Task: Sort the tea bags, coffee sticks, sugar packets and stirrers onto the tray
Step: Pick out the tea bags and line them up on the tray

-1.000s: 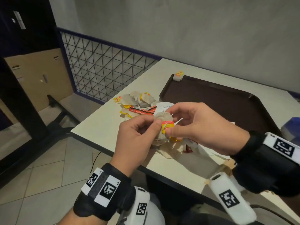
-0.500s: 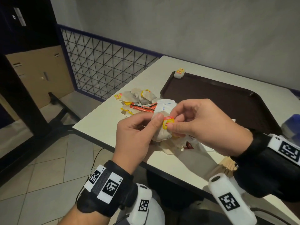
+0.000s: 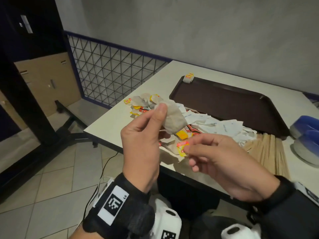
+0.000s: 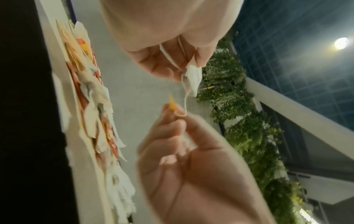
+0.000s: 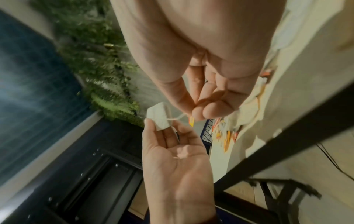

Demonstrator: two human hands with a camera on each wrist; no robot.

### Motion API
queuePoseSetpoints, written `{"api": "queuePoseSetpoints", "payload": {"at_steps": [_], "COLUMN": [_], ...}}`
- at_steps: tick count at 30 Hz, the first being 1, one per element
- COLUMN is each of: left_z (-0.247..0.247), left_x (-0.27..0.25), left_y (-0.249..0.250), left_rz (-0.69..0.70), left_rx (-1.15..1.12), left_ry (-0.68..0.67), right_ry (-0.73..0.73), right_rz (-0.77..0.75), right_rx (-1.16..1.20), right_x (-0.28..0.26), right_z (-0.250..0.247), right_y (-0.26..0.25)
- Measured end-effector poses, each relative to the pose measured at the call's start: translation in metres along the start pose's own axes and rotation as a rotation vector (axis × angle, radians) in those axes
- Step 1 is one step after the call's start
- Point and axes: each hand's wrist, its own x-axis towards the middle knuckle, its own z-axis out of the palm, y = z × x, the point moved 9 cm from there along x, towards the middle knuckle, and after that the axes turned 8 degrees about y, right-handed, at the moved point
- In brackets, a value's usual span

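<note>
- Where the head view looks down, the left hand point(image 3: 141, 144) pinches one tea bag point(image 3: 173, 118) above the bench point(image 3: 110, 125) edge, its long axis slanting up toward the left; the right hand point(image 3: 222, 163) pinches its one tag point(image 3: 182, 147). The tray point(image 3: 229, 102) carries one tea bag point(image 3: 188, 78) on its far corner.
- Left wrist view: one string point(image 4: 184, 103) runs from bag to tag.
- Right wrist view: the bag's narrow end sits at the left fingertips point(image 5: 148, 122); each grip is a narrow pinch.
</note>
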Motion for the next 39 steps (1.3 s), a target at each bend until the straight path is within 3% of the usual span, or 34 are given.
{"api": "queuePoseSetpoints", "payload": {"at_steps": [3,6,8,14,20,23,32,39], "left_z": [0.006,0.016,0.019,0.03,0.029,0.028,0.032,0.029], "left_x": [-0.005,-0.019,-0.031,-0.056,-0.059,-0.059,-0.067,-0.059], "left_y": [-0.003,-0.01,-0.016,-0.012,-0.01,-0.013,-0.006,0.0], "left_rz": [-0.123,-0.204,-0.252,-0.223,-0.173,-0.214,-0.178,-0.103], "left_rx": [-0.044,0.084,0.161,0.283,0.402,0.42,0.399,0.439], "left_ry": [-0.063,-0.242,-0.351,-0.559,-0.666,-0.699,-0.815,-0.785], "right_ry": [0.058,0.09,0.033,-0.167,-0.204,-0.168,-0.098,-0.104], "right_rz": [0.136,0.107,0.065,-0.101,-0.464,-0.549,-0.563,-0.451], "right_rx": [0.136,0.269,0.333,0.092,-0.475,-0.687,-0.588,-0.538], "right_x": [-0.007,-0.009,-0.013,-0.025,-0.044,-0.048,-0.049,-0.045], "right_z": [-0.009,-0.021,-0.025,-0.02,-0.015,-0.013,-0.006,-0.01], "right_y": [0.016,0.003,-0.012,-0.039,-0.068,-0.074,-0.071,-0.059]}}
